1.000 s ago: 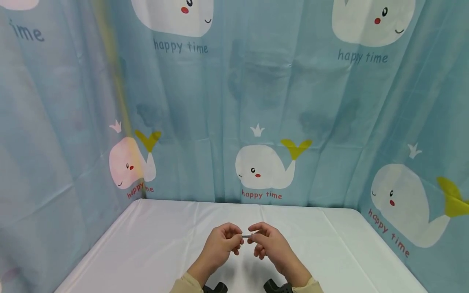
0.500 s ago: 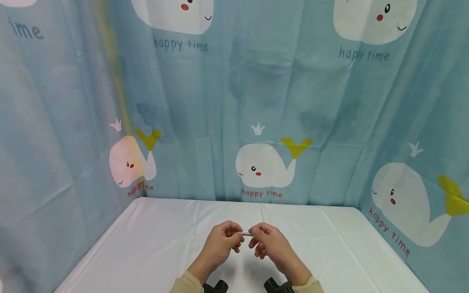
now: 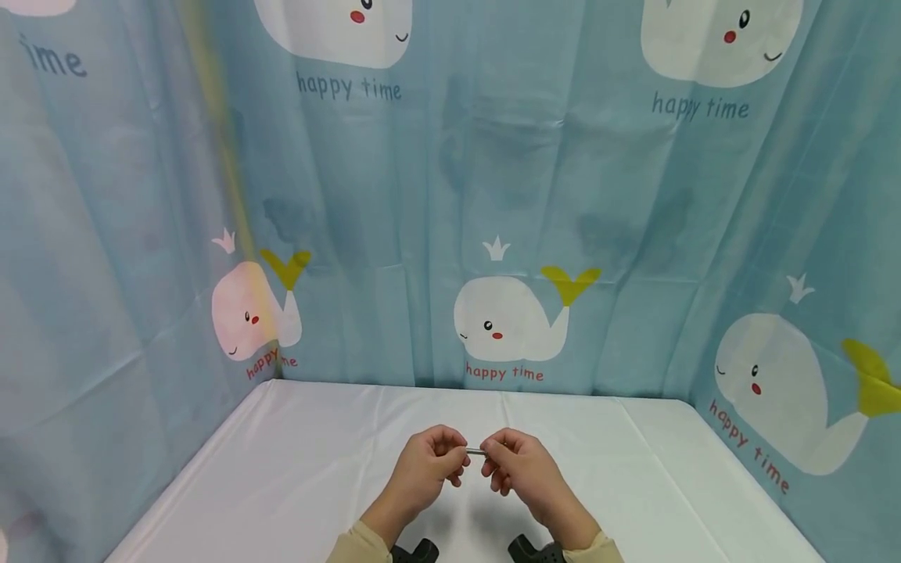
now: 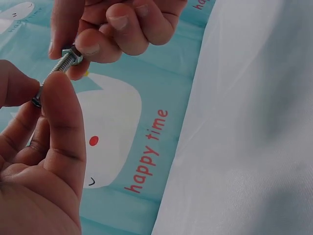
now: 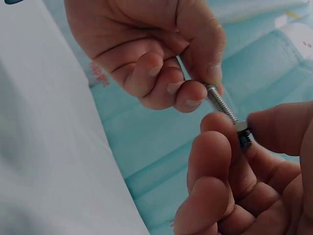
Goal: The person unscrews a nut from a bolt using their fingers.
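Both hands are raised in front of the body, with a silvery threaded bolt (image 3: 475, 451) running between their fingertips. My left hand (image 3: 425, 469) pinches the bolt's head end between thumb and finger. In the left wrist view, the bare threaded shaft (image 4: 62, 64) slants up from it to a hex nut (image 4: 72, 55). My right hand (image 3: 522, 473) grips that nut between thumb and index finger, its other fingers loosely curled below. The right wrist view shows the nut (image 5: 241, 126) near the bolt's far end, a short dark tip poking out past it.
Under the hands is a table with a white cloth (image 3: 317, 461). Blue curtains (image 3: 429, 195) printed with whales and "happy time" stand behind and at both sides. Black wrist mounts (image 3: 417, 551) show at the tan sleeves (image 3: 359, 546).
My right index finger, raised and spread a second ago, has come down against the thumb, and the right hand sits very slightly further right. The left hand keeps its hold on the bolt.
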A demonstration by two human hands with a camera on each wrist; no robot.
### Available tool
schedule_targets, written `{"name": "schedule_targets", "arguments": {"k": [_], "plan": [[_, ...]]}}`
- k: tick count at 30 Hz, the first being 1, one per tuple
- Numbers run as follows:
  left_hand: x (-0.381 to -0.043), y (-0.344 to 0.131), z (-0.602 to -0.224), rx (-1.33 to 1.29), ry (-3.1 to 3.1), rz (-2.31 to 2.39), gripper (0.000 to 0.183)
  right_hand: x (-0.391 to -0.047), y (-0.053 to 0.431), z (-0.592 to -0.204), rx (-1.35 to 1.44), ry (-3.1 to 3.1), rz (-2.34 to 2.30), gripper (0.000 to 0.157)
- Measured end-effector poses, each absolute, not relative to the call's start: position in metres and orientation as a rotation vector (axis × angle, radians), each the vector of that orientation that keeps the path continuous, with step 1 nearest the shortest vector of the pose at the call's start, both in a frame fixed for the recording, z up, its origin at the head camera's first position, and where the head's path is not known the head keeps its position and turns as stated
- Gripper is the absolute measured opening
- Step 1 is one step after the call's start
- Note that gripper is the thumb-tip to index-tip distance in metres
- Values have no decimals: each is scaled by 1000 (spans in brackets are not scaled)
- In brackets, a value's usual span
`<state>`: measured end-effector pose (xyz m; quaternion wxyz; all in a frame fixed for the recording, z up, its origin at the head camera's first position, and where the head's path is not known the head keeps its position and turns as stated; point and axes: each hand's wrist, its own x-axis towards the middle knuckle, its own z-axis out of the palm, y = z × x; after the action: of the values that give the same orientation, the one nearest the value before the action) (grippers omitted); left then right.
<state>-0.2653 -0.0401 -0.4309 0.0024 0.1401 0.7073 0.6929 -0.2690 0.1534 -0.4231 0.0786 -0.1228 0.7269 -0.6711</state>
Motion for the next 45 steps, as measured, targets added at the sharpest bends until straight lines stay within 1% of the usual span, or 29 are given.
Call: {"name": "schedule_targets", "arguments": {"k": [4, 5, 7, 9, 12, 15, 20, 26, 28, 33, 36, 38, 42, 45], "plan": [[-264, -41, -433, 424, 2192, 2176, 10, -267, 153, -424, -392, 2194, -2010, 16], [-264, -41, -434, 428, 2190, 2178, 11, -267, 153, -424, -400, 2193, -2015, 18], [-265, -42, -433, 444, 2189, 2181, 12, -268, 153, -422, -411, 2181, -2026, 27], [-266, -42, -431, 464, 2195, 2184, 13, -270, 153, -420, -403, 2170, -2028, 30], [-268, -41, -428, 465, 2211, 2170, 13, -271, 154, -417, -363, 2146, -2021, 29], [-268, -41, -428, 454, 2224, 2154, 13, -271, 155, -418, -346, 2162, -2011, 33], [-268, -41, -425, 461, 2227, 2168, 13, -271, 155, -417, -372, 2170, -2053, 25], [-267, -42, -427, 441, 2213, 2168, 8, -269, 155, -417, -353, 2113, -2025, 30], [-267, -41, -427, 441, 2218, 2162, 8, -269, 155, -418, -351, 2119, -2008, 32], [-268, -41, -427, 455, 2216, 2170, 13, -269, 154, -417, -375, 2142, -2028, 23], [-267, -41, -427, 454, 2207, 2174, 12, -268, 154, -416, -368, 2132, -2039, 28], [-266, -41, -426, 453, 2209, 2171, 13, -268, 155, -415, -359, 2128, -2024, 29], [-266, -40, -428, 466, 2220, 2164, 16, -266, 155, -415, -355, 2142, -1986, 35], [-266, -40, -429, 474, 2223, 2162, 14, -266, 155, -415, -364, 2144, -1994, 31]]}}
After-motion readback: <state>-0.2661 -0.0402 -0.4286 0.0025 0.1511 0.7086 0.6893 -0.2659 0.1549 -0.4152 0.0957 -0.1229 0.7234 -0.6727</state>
